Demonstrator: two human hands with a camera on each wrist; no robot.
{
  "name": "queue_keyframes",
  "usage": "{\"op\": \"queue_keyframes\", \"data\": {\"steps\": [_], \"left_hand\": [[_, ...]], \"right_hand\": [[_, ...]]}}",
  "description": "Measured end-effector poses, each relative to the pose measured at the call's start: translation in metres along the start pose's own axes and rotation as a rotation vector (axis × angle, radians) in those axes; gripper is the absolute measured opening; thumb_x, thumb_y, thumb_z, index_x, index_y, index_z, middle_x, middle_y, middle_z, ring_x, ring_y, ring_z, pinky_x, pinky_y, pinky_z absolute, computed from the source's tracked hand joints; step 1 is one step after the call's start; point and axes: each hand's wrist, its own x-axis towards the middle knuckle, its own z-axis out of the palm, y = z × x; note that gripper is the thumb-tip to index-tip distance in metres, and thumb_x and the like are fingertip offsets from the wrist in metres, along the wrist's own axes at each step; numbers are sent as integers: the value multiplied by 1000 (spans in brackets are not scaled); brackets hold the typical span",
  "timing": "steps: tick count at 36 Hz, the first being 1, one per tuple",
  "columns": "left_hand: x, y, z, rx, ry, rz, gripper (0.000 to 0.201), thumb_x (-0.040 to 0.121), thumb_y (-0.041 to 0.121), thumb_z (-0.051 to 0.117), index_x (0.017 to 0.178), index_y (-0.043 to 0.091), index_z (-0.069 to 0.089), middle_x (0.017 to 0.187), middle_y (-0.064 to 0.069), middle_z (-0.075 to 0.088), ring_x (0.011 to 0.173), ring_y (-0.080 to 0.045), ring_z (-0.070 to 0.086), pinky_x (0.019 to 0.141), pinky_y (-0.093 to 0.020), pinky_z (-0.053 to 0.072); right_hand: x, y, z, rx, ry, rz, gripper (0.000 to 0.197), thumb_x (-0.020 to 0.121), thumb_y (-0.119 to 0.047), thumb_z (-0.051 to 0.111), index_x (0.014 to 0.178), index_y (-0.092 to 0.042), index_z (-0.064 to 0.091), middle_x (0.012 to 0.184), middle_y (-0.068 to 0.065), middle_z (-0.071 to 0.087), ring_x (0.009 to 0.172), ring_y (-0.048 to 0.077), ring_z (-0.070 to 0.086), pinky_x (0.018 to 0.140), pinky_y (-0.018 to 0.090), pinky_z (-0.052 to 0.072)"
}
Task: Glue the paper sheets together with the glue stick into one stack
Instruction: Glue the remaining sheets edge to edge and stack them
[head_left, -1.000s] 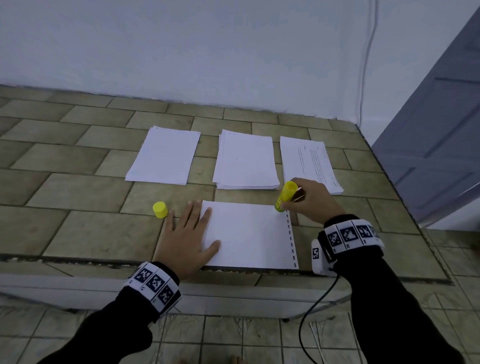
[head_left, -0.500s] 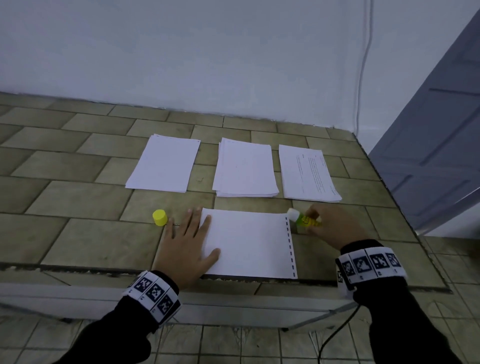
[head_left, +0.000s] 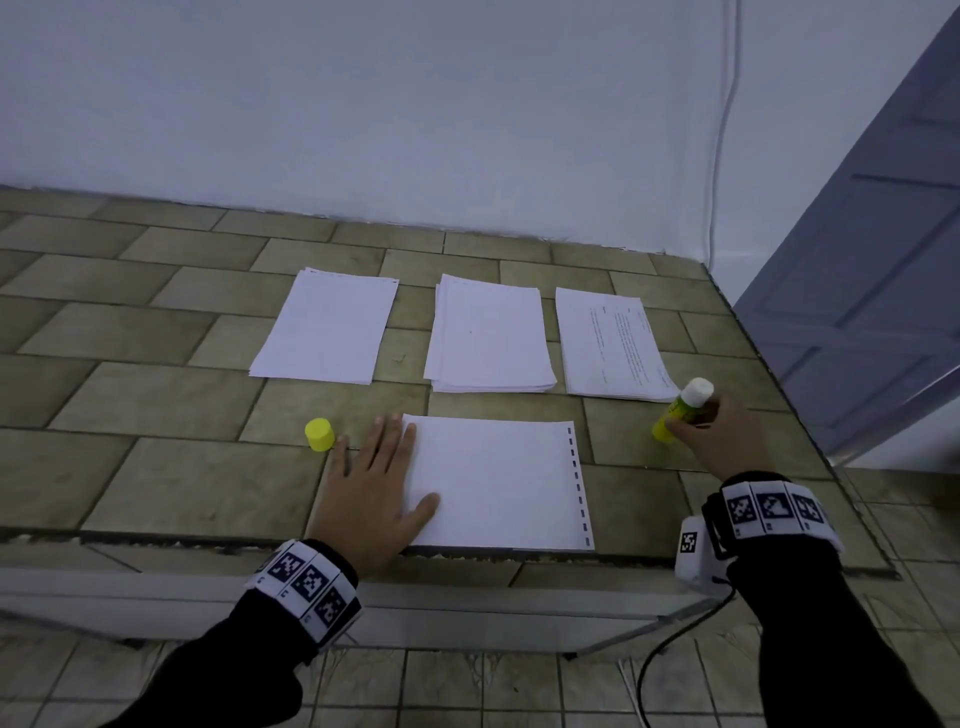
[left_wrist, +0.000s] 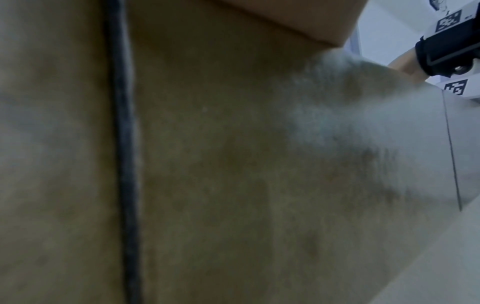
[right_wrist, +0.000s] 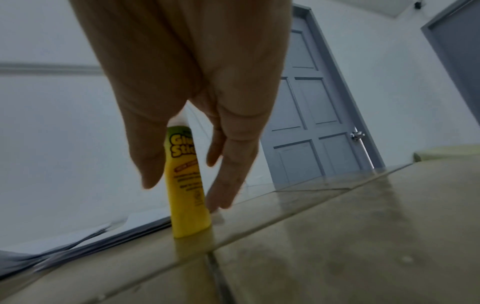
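A white sheet (head_left: 493, 483) with a punched right margin lies at the counter's front edge. My left hand (head_left: 384, 467) rests flat on its left edge, fingers straight. To the right of the sheet my right hand (head_left: 691, 423) holds the uncapped yellow glue stick (head_left: 683, 408) between thumb and fingers. The glue stick (right_wrist: 187, 185) stands upright with its base on the tile, white tip up. Its yellow cap (head_left: 319, 434) stands on the counter just left of my left hand. The left wrist view shows only blurred tile.
Three paper stacks lie behind: a left stack (head_left: 327, 327), a middle stack (head_left: 491, 338) and a printed right stack (head_left: 608, 348) close to the glue stick. The tiled counter (head_left: 156, 467) ends at right beside a grey door (head_left: 883, 260). A cable (head_left: 722, 130) runs down the wall.
My right hand has carried the glue stick off the sheet's top right corner, out to the right, turned it tip up and stood it on the tile. The left hand stays put.
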Motion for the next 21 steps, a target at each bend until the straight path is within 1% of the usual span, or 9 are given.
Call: {"op": "queue_keyframes", "data": {"steps": [2, 3, 5, 9, 11, 13, 16, 18, 21], "left_hand": [[0, 0, 0, -6, 3, -2, 82, 91, 63, 26, 153, 9, 26, 160, -9, 23, 147, -25, 22, 112, -62, 27], [0, -1, 0, -9, 5, -3, 81, 92, 63, 26, 153, 9, 26, 160, -9, 23, 147, -25, 21, 112, -61, 27], [0, -1, 0, -14, 2, -5, 80, 92, 61, 25, 152, 9, 28, 159, -9, 25, 147, -25, 23, 112, -62, 27], [0, 0, -1, -11, -1, -4, 76, 93, 57, 26, 149, 7, 35, 157, -10, 31, 144, -27, 29, 110, -62, 30], [0, 0, 0, -16, -5, -5, 75, 94, 56, 26, 150, 7, 34, 157, -10, 29, 144, -27, 29, 110, -61, 29], [0, -1, 0, -22, -9, -9, 75, 94, 56, 25, 151, 7, 31, 158, -10, 27, 145, -27, 28, 111, -61, 28], [0, -1, 0, -29, -14, -12, 74, 95, 56, 23, 152, 8, 29, 159, -9, 26, 146, -26, 26, 113, -60, 26], [0, -1, 0, -29, -18, -12, 75, 95, 55, 23, 151, 7, 30, 159, -9, 26, 146, -27, 27, 113, -60, 25], [0, -1, -2, -38, -21, -10, 75, 94, 56, 22, 152, 7, 28, 159, -9, 24, 146, -26, 25, 114, -59, 22]], "right_hand": [[-3, 1, 1, -42, -31, 59, 31, 79, -28, 77, 84, -3, 59, 78, 11, 58, 71, 23, 53, 63, 31, 38], [-6, 2, 2, -69, -67, 85, 35, 81, -32, 75, 68, -6, 54, 65, 8, 53, 60, 21, 49, 57, 29, 35], [-13, 2, 6, -130, -140, 101, 43, 84, -36, 70, 58, -9, 48, 57, 8, 51, 54, 22, 48, 55, 29, 35], [-34, -23, 24, -256, -296, -29, 34, 89, -33, 62, 67, -9, 52, 64, 9, 57, 54, 17, 52, 53, 25, 40], [-38, -43, 35, -204, -343, -128, 29, 90, -26, 61, 68, -8, 56, 67, 9, 64, 52, 13, 55, 53, 22, 45], [-32, -62, 44, -144, -277, -220, 18, 89, -20, 62, 75, -10, 59, 78, 9, 68, 66, 16, 61, 64, 26, 49], [-8, -82, 55, -116, -125, -305, 3, 88, -9, 62, 89, -10, 59, 91, 6, 63, 84, 17, 57, 73, 23, 40], [13, -90, 65, -178, -92, -293, 16, 87, -5, 61, 102, -6, 59, 105, 11, 62, 96, 23, 56, 77, 25, 40], [33, -95, 79, -302, -68, -136, 31, 89, -10, 61, 118, -5, 50, 125, 16, 49, 116, 31, 48, 90, 36, 43]]}}
